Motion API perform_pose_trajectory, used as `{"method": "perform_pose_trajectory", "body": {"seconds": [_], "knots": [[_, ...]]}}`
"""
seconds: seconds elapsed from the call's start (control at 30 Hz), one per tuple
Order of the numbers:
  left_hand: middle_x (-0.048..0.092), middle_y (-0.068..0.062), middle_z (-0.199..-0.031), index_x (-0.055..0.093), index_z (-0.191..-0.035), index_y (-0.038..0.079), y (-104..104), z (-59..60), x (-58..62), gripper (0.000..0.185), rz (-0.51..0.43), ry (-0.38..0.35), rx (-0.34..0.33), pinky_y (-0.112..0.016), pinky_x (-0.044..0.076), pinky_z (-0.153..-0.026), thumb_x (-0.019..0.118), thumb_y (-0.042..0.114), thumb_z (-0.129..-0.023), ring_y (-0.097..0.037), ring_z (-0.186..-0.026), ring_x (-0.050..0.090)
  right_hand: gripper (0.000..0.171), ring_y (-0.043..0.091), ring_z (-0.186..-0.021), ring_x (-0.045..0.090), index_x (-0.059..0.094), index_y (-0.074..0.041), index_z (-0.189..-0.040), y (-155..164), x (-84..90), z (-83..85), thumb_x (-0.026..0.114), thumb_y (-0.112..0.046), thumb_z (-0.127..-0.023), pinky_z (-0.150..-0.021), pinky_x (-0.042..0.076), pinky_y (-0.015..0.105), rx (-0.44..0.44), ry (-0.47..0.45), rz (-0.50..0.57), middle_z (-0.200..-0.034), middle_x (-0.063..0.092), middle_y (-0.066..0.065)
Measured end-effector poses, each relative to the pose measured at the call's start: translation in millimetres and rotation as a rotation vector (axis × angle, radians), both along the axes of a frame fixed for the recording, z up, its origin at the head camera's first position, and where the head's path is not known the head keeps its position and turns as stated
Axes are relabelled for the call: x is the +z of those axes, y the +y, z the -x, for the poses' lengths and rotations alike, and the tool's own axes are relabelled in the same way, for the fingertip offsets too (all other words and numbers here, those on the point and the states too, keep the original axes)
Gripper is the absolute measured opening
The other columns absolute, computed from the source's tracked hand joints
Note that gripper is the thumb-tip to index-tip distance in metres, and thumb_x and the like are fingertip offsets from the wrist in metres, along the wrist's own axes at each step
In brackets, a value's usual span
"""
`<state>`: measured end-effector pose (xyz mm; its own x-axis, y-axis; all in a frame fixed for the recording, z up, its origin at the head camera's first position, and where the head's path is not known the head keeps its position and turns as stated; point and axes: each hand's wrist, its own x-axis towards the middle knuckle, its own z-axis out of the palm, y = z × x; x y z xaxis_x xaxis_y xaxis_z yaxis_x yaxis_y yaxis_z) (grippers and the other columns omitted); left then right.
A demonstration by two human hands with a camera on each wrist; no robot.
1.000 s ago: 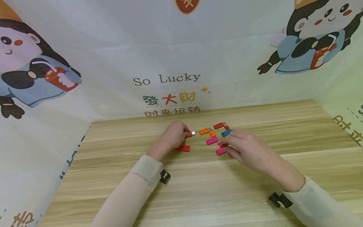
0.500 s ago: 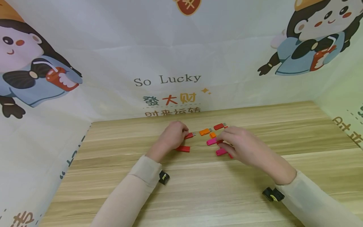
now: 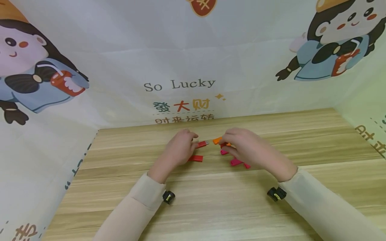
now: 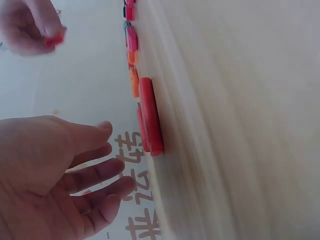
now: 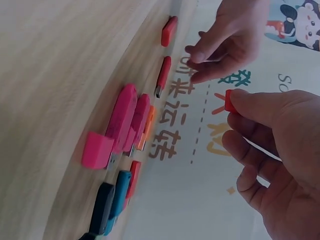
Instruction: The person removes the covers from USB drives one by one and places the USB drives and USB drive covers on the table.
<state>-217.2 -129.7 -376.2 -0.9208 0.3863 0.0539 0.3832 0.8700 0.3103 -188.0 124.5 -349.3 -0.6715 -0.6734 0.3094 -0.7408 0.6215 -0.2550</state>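
Note:
My left hand (image 3: 180,146) is relaxed, its fingers apart and holding nothing, just beside a red USB stick (image 3: 202,144) with a bare metal plug. Nearer to me lies a second red stick (image 3: 196,158); in the left wrist view the front red stick (image 4: 151,115) partly covers the other. Above the table, my right hand (image 5: 272,145) pinches a small red cap (image 5: 229,101) between thumb and index finger. Below that hand, an orange USB stick (image 3: 216,140) and a pink one (image 3: 236,162) show in the head view.
In the right wrist view, a bright pink stick (image 5: 121,117), a loose pink cap (image 5: 97,150), a blue stick (image 5: 120,195), a dark stick (image 5: 102,207) and another red stick (image 5: 133,180) lie on the wooden table (image 3: 211,207). A printed cloth (image 3: 126,67) hangs behind.
My right hand has come left from the blue stick's side, with the red cap in its fingers. My left fingers have let go of the red USB stick and spread apart.

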Motion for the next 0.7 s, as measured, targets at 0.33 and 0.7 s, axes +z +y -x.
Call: {"method": "perform_pose_trajectory", "body": {"seconds": [0.33, 0.7], "knots": [[0.066, -0.013, -0.125, 0.068, -0.137, 0.001, -6.5, -26.4, 4.2, 0.04, -0.013, 0.148, -0.02, -0.046, 0.052, -0.104, 0.075, 0.018, -0.102, -0.033, -0.115, 0.063, 0.01, 0.021, -0.093, 0.069, 0.08, -0.007, -0.104, -17.7, 0.4, 20.9, 0.081, -0.006, -0.094, -0.088, 0.057, 0.041, 0.034, -0.046, -0.073, -0.099, 0.073, 0.001], [0.066, -0.013, -0.122, 0.066, -0.138, 0.001, -16.3, -47.7, 5.1, 0.046, 0.006, 0.263, -0.055, -0.046, 0.054, -0.098, 0.079, 0.021, -0.099, -0.033, -0.11, 0.063, 0.006, 0.016, -0.083, 0.068, 0.077, -0.012, -0.096, -34.6, -3.4, 42.1, 0.083, -0.013, -0.095, -0.081, 0.058, 0.038, 0.033, -0.11, -0.148, -0.093, 0.075, -0.003]]}}
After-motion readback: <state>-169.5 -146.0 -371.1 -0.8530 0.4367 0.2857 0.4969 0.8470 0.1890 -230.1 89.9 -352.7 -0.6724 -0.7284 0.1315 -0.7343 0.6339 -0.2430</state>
